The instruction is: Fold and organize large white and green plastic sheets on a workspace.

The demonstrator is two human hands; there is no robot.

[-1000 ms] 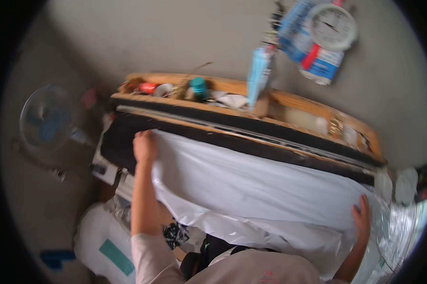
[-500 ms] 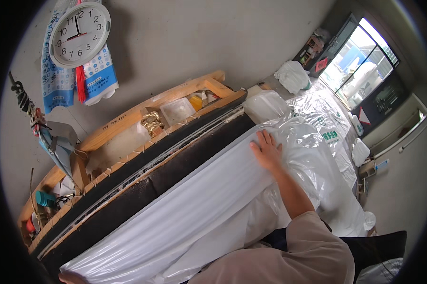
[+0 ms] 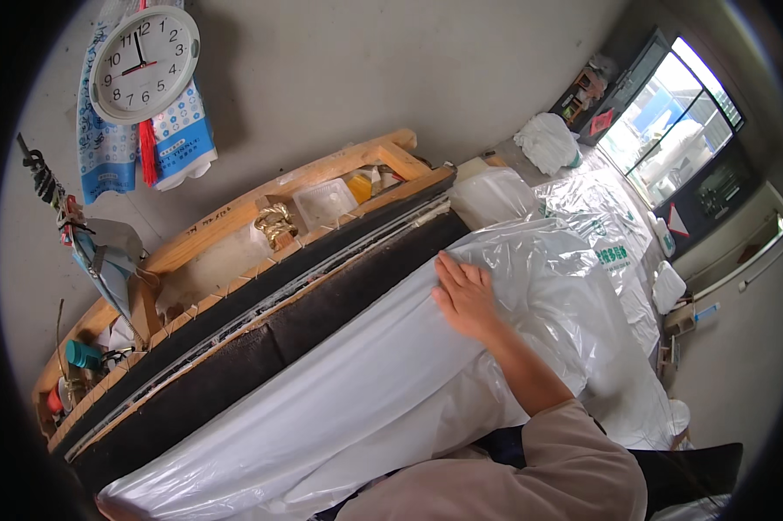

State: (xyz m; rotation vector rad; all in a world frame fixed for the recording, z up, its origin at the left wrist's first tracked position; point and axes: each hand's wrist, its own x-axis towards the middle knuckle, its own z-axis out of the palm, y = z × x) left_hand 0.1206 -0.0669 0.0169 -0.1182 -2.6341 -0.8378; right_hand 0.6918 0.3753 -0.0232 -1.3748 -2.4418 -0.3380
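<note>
A white, glossy plastic sheet point(image 3: 348, 373) is spread in long folds over a dark padded surface point(image 3: 270, 347). My right hand point(image 3: 465, 297) rests flat on the sheet near its far edge, fingers stretched out and side by side, holding nothing. At the sheet's near left corner, only a small part of my left hand point(image 3: 112, 509) shows. It touches the sheet's edge there; its fingers are mostly hidden, so its grip cannot be made out.
Beyond the dark surface runs a wooden frame point(image 3: 226, 217) with cord lacing, holding a clear plastic tray point(image 3: 323, 202), a gold cord bundle point(image 3: 275, 226) and a teal container point(image 3: 82, 354). A clock point(image 3: 145, 64) hangs on the wall. Silvery plastic wrapping point(image 3: 582, 204) lies far right, near a window.
My right hand has slid left and slightly nearer over the sheet, its fingers closer together. The sheet's far edge has shifted, baring more dark surface. My left hand has moved slightly left.
</note>
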